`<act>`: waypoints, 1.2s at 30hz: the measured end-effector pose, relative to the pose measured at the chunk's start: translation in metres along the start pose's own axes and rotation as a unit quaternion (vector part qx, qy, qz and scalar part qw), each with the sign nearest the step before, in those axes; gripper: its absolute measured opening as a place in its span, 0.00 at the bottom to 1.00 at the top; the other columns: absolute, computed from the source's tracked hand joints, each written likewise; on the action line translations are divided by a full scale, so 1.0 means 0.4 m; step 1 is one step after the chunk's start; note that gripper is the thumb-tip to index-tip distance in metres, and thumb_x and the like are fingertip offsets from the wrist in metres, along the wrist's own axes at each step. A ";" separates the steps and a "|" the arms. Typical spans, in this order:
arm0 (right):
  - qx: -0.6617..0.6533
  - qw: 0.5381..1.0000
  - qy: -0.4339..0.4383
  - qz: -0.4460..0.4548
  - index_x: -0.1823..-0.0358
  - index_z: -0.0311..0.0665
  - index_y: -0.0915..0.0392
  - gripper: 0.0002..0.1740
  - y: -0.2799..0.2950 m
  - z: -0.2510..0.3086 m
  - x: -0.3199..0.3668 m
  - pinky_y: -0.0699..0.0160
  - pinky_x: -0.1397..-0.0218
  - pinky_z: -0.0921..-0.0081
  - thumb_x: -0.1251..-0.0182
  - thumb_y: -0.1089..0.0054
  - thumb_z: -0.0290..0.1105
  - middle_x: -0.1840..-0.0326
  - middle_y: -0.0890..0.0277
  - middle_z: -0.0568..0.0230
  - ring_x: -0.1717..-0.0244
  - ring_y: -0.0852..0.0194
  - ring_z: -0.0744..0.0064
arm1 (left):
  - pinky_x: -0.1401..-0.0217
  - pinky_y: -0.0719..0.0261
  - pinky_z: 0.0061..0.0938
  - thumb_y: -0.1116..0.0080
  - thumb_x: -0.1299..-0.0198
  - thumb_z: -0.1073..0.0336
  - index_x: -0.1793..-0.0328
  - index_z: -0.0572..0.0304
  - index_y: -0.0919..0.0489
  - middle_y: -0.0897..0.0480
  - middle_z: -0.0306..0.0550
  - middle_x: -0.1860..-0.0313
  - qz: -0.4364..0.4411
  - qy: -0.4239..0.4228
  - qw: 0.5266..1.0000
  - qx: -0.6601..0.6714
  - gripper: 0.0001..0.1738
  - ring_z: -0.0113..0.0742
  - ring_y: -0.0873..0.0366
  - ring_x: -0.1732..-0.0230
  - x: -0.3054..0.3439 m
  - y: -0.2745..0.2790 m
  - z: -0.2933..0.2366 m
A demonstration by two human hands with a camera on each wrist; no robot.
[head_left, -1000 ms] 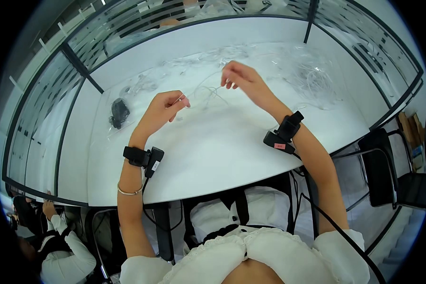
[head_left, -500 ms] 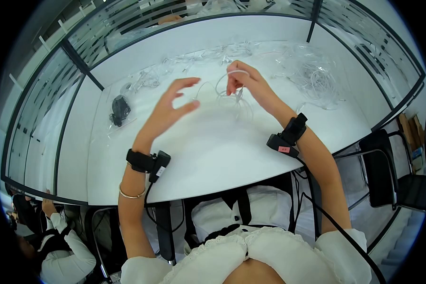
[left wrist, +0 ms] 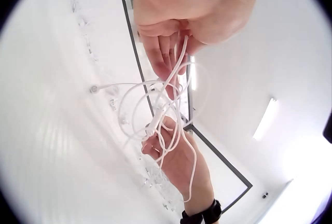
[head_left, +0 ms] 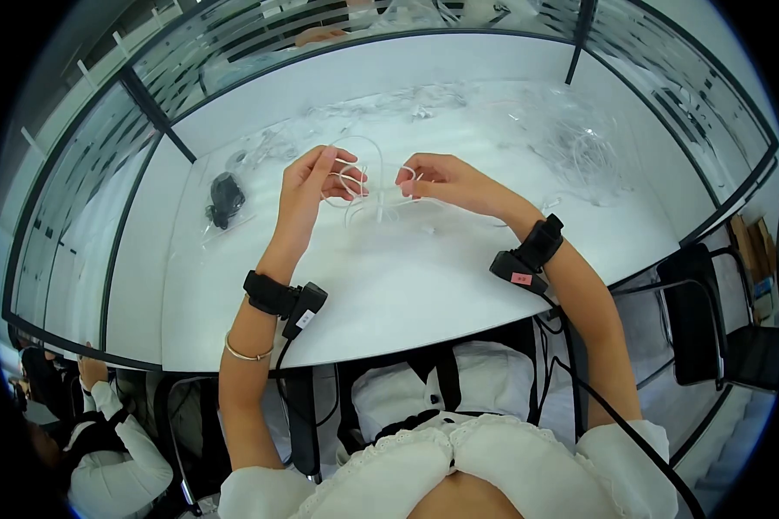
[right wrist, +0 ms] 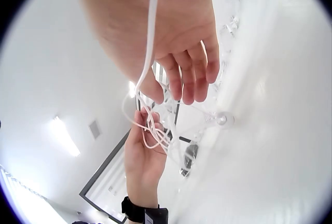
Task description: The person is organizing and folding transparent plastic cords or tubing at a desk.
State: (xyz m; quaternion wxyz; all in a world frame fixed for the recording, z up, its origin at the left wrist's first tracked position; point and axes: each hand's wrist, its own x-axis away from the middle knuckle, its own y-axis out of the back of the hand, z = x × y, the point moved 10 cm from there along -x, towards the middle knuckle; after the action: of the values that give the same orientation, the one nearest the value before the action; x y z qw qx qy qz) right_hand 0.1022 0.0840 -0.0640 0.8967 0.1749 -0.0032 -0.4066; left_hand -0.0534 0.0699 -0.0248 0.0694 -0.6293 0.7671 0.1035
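Observation:
Loops of thin white cable (head_left: 380,209) hang between the two hands above the white table. In the head view my left hand (head_left: 307,190) holds the loops, which run over its curled fingers. A strand (left wrist: 182,50) passes between its thumb and fingers in the left wrist view. My right hand (head_left: 450,182) is just to the right, its fingers loosely bent and a strand lying along its thumb. Amid the loops is a slim white sleeve (left wrist: 156,119). A small round white end piece (right wrist: 223,119) shows beyond the right fingers.
A clear plastic bag of white cables (head_left: 584,156) lies at the back right. More clear-wrapped pieces (head_left: 424,102) line the back of the table (head_left: 389,294). A black item in a bag (head_left: 225,199) lies at left. Low partitions surround the table; a black chair (head_left: 701,311) stands right.
The left hand was apart from the loops half a second ago and now holds them. The right hand has come lower and nearer to the left, and its fingers have loosened.

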 end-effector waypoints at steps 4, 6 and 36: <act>0.009 1.000 0.029 0.005 0.53 0.34 0.25 0.17 -0.035 0.044 0.007 0.30 0.53 0.78 0.34 0.45 0.40 0.60 0.23 0.63 0.62 0.26 0.75 | 0.63 0.22 0.23 0.60 0.27 0.50 0.53 0.63 0.25 0.17 0.49 0.66 0.022 0.001 0.999 0.024 0.22 0.35 0.16 0.67 0.005 -0.022 -0.001; 0.009 0.998 0.051 0.042 0.54 0.33 0.24 0.16 -0.056 0.047 0.002 0.29 0.54 0.78 0.33 0.47 0.39 0.62 0.24 0.64 0.62 0.27 0.76 | 0.62 0.22 0.24 0.61 0.27 0.49 0.53 0.63 0.25 0.17 0.49 0.66 0.039 0.002 0.999 0.030 0.23 0.36 0.16 0.66 0.006 -0.038 0.000; 0.034 0.979 0.019 -0.201 0.60 0.38 0.23 0.14 0.133 0.039 0.029 0.50 0.73 0.81 0.39 0.37 0.41 0.85 0.41 0.79 0.79 0.48 0.87 | 0.50 0.29 0.26 0.44 0.36 0.61 0.70 0.61 0.21 0.21 0.42 0.66 -0.179 -0.137 0.971 -0.084 0.13 0.30 0.23 0.60 0.010 0.091 -0.042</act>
State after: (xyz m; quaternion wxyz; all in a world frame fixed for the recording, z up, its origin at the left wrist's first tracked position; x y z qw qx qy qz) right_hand 0.1464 0.1029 -0.0343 0.7903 0.2097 0.0350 -0.5746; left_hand -0.0893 0.0688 -0.0070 0.1381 -0.7397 0.6139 0.2384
